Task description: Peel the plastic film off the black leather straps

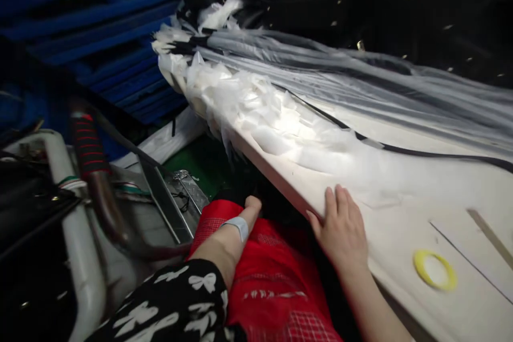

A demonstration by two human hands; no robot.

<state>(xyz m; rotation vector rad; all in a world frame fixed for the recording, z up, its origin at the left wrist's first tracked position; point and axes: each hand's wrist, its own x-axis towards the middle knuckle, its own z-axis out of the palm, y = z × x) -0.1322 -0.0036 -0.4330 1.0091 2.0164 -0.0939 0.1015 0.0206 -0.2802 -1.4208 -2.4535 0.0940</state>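
My right hand (342,224) lies flat with fingers stretched out on the near edge of a white worktable (401,214). My left hand (236,227), a plaster on one finger, reaches down under the table edge beside red fabric (276,272) on my lap; its fingertips are hidden in the dark gap. A heap of small white cut pieces (260,112) covers the table ahead of my right hand.
Long grey-white fabric strips (360,80) run along the table's far side. A yellow tape ring (435,270) lies on the table at right. A white metal frame (76,235), a wrapped hose (90,155) and blue racks (100,21) stand to the left.
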